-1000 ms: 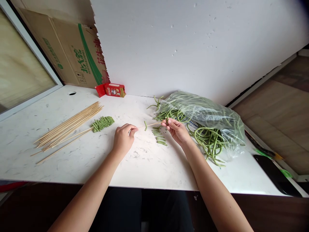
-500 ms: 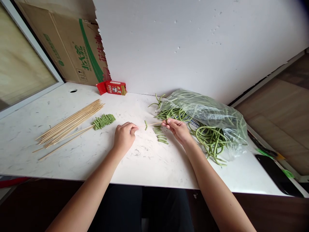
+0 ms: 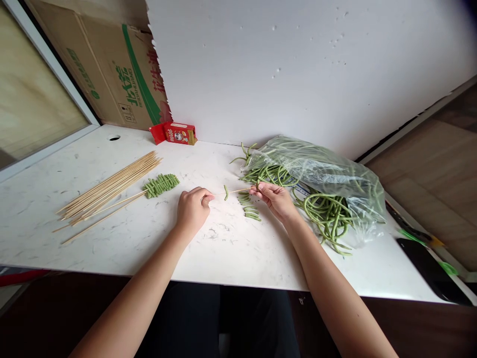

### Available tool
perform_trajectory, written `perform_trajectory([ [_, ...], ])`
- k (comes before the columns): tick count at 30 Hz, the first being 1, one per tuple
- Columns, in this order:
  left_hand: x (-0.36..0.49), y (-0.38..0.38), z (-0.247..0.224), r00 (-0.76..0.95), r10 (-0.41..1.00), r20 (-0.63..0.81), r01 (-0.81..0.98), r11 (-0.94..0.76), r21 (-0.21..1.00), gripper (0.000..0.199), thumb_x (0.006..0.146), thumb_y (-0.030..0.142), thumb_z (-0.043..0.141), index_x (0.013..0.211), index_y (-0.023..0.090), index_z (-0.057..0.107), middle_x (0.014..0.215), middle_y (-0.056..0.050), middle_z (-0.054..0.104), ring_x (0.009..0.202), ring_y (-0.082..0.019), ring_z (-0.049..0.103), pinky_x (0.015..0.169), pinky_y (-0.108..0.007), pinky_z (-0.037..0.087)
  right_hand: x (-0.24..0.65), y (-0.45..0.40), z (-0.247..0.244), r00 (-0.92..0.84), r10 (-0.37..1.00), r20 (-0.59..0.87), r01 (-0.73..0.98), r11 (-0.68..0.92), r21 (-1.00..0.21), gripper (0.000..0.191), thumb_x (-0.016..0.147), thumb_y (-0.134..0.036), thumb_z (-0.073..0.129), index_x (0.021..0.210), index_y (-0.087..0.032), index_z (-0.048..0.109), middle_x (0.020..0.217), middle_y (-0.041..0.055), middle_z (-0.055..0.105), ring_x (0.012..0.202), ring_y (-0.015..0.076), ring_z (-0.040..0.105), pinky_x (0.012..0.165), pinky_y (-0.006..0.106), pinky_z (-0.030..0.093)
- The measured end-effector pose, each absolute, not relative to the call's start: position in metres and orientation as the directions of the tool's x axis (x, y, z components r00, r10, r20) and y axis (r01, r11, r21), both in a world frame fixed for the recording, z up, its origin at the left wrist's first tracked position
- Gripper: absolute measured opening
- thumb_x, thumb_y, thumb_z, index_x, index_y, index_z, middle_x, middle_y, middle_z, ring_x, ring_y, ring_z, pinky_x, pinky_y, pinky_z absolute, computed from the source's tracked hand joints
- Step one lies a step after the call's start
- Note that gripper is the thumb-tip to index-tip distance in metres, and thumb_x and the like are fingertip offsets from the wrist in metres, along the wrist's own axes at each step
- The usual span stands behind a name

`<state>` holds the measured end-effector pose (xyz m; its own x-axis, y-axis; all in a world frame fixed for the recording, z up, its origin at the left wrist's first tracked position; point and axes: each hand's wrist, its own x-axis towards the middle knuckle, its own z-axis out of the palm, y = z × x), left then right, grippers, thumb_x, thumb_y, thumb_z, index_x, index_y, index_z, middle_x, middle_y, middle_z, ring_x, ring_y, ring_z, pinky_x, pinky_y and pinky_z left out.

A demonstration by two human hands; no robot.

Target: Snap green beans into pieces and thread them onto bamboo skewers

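My left hand (image 3: 194, 208) is closed round one end of a thin bamboo skewer (image 3: 238, 190), which spans the gap between my hands. A short piece of green bean (image 3: 225, 192) is threaded crosswise on it, nearer my left hand. At the skewer's other end, my right hand (image 3: 275, 199) pinches another cut bean piece (image 3: 258, 183) between thumb and fingers; whether the tip has gone into it I cannot tell. Below, on the table, lie several cut bean pieces (image 3: 252, 214) in a loose row. Left of my left hand rest filled skewers (image 3: 161, 185) packed with bean pieces.
A bundle of bare bamboo skewers (image 3: 112, 186) lies on the left of the white table (image 3: 223, 253). Long green beans (image 3: 330, 219) spill from a clear plastic bag (image 3: 316, 159) on the right. Further off stand a red box (image 3: 181, 133) and a cardboard sheet (image 3: 108, 74). A black phone-like object (image 3: 428, 268) lies far right.
The whole view has shifted very slightly. Both hands keep their hold on the skewer and bean piece, with no clear movement between them.
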<state>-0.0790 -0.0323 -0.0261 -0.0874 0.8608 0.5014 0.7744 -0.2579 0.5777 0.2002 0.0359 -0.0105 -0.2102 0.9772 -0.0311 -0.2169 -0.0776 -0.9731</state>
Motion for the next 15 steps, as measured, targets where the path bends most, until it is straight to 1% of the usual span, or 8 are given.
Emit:
perform_trajectory([
  [5, -0.0796, -0.032, -0.0272, -0.084, 0.864, 0.496, 0.779, -0.253, 0.574, 0.018, 0.091, 0.013, 0.063, 0.077, 0.023, 0.068, 0.088, -0.001, 0.079, 0.076, -0.021, 0.068, 0.08, -0.037, 0.043, 0.2001, 0.036, -0.0104, -0.216, 0.976, -0.028, -0.2, -0.072, -0.977, 0.034, 0.072, -0.045, 0.096, 0.094, -0.023, 0.083, 0.095, 0.007, 0.083, 0.093, 0.0246, 0.08, 0.083, 0.034, 0.064],
  [11, -0.0806, -0.0319, -0.0272, -0.085, 0.861, 0.501, 0.781, -0.255, 0.57, 0.018, 0.09, 0.011, 0.064, 0.077, 0.023, 0.069, 0.087, 0.001, 0.078, 0.076, -0.021, 0.067, 0.079, -0.037, 0.042, 0.2019, 0.0371, -0.0146, -0.212, 0.977, -0.001, -0.196, -0.044, -0.98, 0.034, 0.072, -0.044, 0.096, 0.097, -0.023, 0.084, 0.095, 0.0073, 0.084, 0.094, 0.025, 0.08, 0.084, 0.035, 0.064],
  [15, -0.0805, -0.0326, -0.0267, -0.077, 0.857, 0.51, 0.783, -0.264, 0.563, 0.019, 0.09, 0.01, 0.064, 0.077, 0.023, 0.068, 0.087, 0.001, 0.078, 0.077, -0.021, 0.068, 0.079, -0.037, 0.041, 0.2024, 0.0374, -0.0164, -0.214, 0.977, -0.007, -0.192, -0.049, -0.98, 0.033, 0.073, -0.044, 0.095, 0.096, -0.023, 0.084, 0.093, 0.0069, 0.084, 0.091, 0.0244, 0.081, 0.085, 0.034, 0.064],
])
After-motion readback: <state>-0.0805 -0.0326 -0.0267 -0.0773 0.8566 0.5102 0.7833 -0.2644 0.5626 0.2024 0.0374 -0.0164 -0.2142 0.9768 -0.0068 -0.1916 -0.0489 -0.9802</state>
